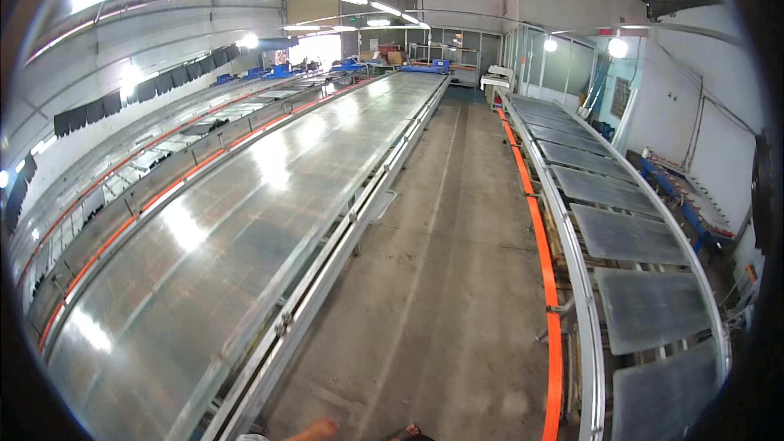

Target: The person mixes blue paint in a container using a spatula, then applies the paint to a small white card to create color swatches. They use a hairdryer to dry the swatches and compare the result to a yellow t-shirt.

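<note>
My left hand (321,427) shows at the lower edge, its forearm coming in from the left beside a bit of pale sleeve. It is over the concrete floor, to the right of the long table's metal side rail (282,322), and seems apart from it. The fingers are too small and cut off to read. A little further right, a small skin-toned shape (402,433) next to something dark is cut by the lower edge; it may be my right hand, but I cannot make it out.
A long shiny table (245,229) runs away on the left. The concrete aisle (441,261) lies ahead. On the right stands a rack of grey flat panels (653,310) edged by an orange strip (539,245). Dark pieces (90,114) hang along the left wall; a blue-framed bench (686,196) stands far right.
</note>
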A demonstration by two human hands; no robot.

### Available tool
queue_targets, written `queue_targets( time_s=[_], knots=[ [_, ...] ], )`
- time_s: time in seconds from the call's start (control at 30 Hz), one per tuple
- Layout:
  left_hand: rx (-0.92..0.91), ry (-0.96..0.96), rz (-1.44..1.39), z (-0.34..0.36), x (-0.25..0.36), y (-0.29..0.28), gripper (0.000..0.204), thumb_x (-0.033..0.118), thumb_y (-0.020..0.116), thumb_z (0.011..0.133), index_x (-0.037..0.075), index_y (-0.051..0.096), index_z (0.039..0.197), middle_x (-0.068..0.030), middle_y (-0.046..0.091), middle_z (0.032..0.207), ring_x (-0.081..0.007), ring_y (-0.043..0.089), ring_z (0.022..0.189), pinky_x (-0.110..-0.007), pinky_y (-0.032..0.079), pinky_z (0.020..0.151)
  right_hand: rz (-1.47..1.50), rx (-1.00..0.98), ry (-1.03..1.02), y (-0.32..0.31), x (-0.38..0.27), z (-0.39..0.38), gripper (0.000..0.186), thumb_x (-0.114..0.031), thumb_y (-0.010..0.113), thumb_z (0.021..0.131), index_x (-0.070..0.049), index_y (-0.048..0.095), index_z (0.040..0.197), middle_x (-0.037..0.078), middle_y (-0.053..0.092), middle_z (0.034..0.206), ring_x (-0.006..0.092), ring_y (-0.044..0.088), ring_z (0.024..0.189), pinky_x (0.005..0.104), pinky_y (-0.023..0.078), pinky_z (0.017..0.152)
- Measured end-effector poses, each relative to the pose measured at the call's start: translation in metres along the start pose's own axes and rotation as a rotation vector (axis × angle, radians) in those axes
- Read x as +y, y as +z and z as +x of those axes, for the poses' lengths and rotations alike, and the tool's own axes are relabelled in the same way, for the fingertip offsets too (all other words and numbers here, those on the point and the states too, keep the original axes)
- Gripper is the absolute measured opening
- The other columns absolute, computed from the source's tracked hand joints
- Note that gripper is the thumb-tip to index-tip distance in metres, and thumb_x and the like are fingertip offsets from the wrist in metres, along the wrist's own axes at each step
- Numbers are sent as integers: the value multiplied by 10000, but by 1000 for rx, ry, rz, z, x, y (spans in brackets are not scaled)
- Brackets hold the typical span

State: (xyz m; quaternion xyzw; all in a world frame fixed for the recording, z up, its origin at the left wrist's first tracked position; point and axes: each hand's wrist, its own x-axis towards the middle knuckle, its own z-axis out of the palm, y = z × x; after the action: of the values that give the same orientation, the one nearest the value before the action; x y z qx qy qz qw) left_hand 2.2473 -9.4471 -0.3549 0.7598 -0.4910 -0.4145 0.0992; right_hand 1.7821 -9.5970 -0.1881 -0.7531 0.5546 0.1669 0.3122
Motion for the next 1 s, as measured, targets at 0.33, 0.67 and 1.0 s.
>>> queue_targets(
  time_s=[0.33,0.67,1.0],
  knots=[
    [-240,-710,-245,215,36,-109,484,461,503,870,83,657,1130,-157,617,1206,-330,575,1117,-436,437,954,441,46,-397,-324,-37,357,506,-380,637,861,-71,573,1257,119,678,1107,239,645,1041,335,493,905],
    [-18,-152,-62,616,272,-300,450,431,501,883,87,647,1134,-174,635,1147,-362,579,1078,-428,454,921,731,376,193,-491,-23,621,451,-413,484,953,-37,613,1167,159,629,1177,294,594,1066,433,466,926],
    [-54,-253,-284,937,447,-502,422,408,534,899,44,659,1073,-159,674,1016,-296,635,955,-408,468,822,792,147,203,-729,-34,935,464,-428,503,945,-46,610,1185,176,629,1175,288,602,1073,439,458,941]
  ],
)
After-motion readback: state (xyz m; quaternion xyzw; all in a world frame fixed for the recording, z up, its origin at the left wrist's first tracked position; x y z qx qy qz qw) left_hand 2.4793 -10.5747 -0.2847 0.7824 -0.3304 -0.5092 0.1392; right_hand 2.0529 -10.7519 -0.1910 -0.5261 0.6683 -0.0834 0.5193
